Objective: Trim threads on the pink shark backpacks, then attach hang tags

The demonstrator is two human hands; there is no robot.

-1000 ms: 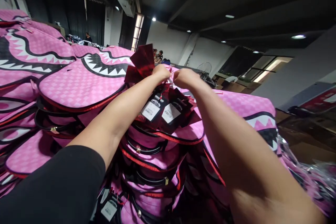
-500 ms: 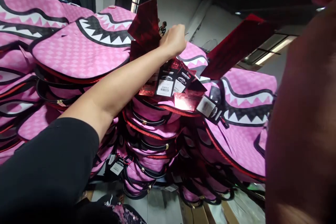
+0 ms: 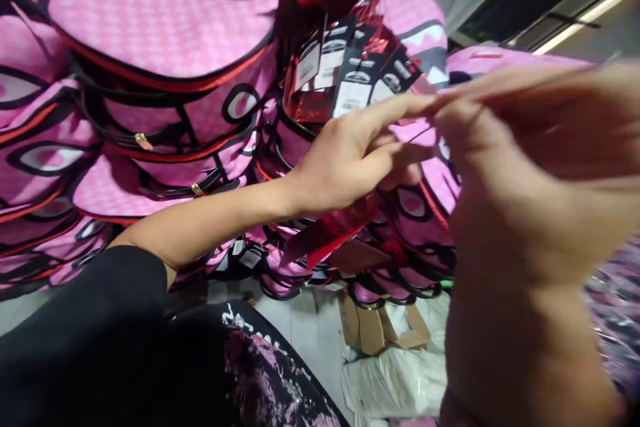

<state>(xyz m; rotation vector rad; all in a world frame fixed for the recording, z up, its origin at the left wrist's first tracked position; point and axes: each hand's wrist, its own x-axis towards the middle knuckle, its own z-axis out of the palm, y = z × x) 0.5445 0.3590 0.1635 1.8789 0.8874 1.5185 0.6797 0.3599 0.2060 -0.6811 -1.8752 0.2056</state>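
Note:
My left hand (image 3: 345, 157) reaches across the middle, its fingers pinched together around a thin dark string (image 3: 421, 135). Close in front on the right, my right hand (image 3: 540, 173) is blurred; its thumb and fingertips press together and meet my left fingertips. What sits in the right pinch is too small to make out. Below my left hand hangs a shiny red tag (image 3: 340, 233), its upper end hidden by the hand. Behind the hands, a bunch of black tags (image 3: 356, 83) with white barcode labels and red foil lies on the stacked pink backpacks (image 3: 165, 27).
More pink backpacks with shark teeth and eyes are piled at the left (image 3: 45, 153). Opened cardboard boxes (image 3: 370, 327) and white plastic wrapping (image 3: 395, 380) lie on the floor below. Dark, pink-patterned clothing (image 3: 260, 373) shows at the bottom.
My left hand has come down and right from the tag bunch to meet my right hand. The red tag near the right hand before is no longer there; one hangs below the left. The view has tilted down.

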